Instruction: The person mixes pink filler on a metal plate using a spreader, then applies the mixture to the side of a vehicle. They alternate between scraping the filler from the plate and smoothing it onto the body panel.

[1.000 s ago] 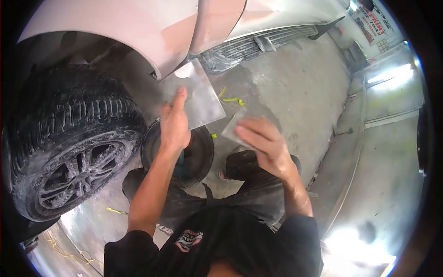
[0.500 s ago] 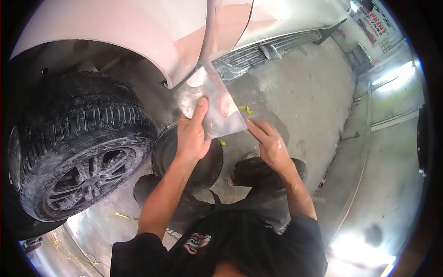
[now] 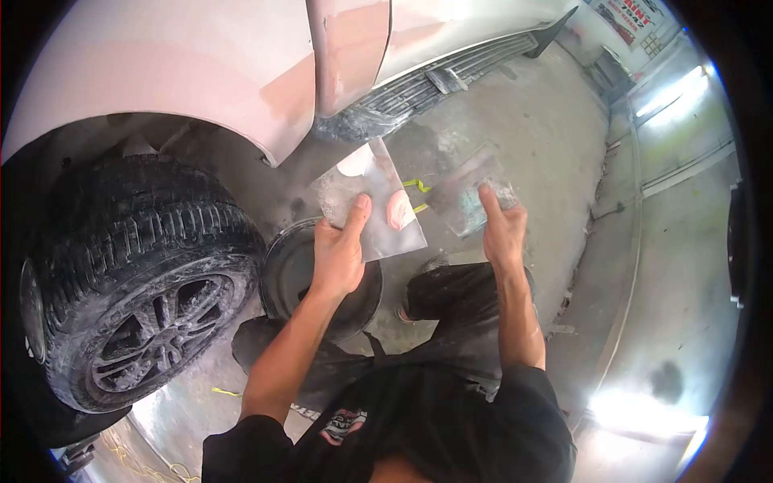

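A flat grey rectangular plate [image 3: 409, 239] bearing a white dab [image 3: 354, 164] and pink dab [image 3: 398, 211] sits gripped in the left hand [image 3: 340, 256]; the right hand [image 3: 505, 232] clasps a grey, greenish-smeared sheet [image 3: 467, 197], apart. The wall sign [image 3: 620, 20] reads "7542".

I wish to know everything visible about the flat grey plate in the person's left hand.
The flat, grey, four-sided plate has a smudged face, material unclear. A pale rounded patch lies near its far end, a pink paste-like blob by its right edge. The bare left hand grips it, thumb on top, above the grey floor.
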Tool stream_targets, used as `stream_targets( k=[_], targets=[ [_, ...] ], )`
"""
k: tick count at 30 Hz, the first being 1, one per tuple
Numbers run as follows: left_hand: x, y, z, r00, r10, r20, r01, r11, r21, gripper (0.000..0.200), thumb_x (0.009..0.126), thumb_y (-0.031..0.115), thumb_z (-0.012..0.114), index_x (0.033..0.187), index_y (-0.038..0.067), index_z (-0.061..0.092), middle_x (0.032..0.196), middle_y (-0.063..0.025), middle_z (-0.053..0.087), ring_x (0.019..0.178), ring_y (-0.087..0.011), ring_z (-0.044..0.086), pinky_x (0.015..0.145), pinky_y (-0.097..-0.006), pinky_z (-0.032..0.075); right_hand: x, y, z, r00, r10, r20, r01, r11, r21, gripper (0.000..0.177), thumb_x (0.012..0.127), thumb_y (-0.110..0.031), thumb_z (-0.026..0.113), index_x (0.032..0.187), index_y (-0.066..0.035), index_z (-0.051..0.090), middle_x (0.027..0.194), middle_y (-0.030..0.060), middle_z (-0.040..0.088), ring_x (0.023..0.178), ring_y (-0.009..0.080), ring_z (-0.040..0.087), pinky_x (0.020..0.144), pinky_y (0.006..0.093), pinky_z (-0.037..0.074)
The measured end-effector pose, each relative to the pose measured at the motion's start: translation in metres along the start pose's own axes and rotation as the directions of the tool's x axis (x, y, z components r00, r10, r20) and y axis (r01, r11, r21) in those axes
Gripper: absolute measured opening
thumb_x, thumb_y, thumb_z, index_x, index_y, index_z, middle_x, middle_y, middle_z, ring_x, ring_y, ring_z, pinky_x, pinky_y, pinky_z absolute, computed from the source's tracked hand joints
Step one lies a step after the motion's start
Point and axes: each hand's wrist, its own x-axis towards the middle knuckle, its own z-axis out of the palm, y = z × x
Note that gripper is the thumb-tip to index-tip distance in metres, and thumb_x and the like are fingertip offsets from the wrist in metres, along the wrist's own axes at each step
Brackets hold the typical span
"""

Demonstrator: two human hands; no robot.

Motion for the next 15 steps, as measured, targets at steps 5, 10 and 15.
stream_targets(
  k=[5,10,15],
  targets=[
    [0.001,-0.009,-0.002,0.98,0.126,-0.156,-0.09,0.972,0.216,0.027,0.102,0.018,0.064,0.116,-0.005,0.065,0.113,-0.0059,0.067,0.1,-0.0084,0.06,0.089,-0.0271,0.048,-0.062,-0.027,0.035,0.836,-0.397,0.378,0.513,0.81,-0.284,0.04,0.095,-0.002,0.064,0.135,0.001,0.058,0.11,0.012,0.068,0.095,0.0228,0.066,0.082,0.0329,0.052],
    [0.003,-0.008,-0.008,0.963,0.127,-0.24,-0.099,0.987,0.126,0.029,0.102,0.019,0.063,0.117,-0.006,0.064,0.114,-0.0065,0.067,0.099,-0.0105,0.06,0.088,-0.0286,0.048,-0.05,0.008,0.031,0.722,-0.385,0.575,0.665,0.613,-0.425,0.046,0.092,0.004,0.059,0.137,-0.004,0.059,0.11,0.0174,0.063,0.094,0.0332,0.064,0.081,0.0364,0.052],
    [0.004,-0.004,0.0,0.953,0.177,-0.246,-0.121,0.967,0.226,0.031,0.101,0.02,0.064,0.118,-0.005,0.064,0.117,-0.0079,0.067,0.102,-0.0123,0.061,0.089,-0.0298,0.049,-0.062,-0.024,0.036,0.859,-0.384,0.339,0.464,0.864,-0.197,0.053,0.086,0.008,0.056,0.137,-0.006,0.059,0.115,0.0203,0.062,0.101,0.0408,0.063,0.084,0.0433,0.054]
  ],
)
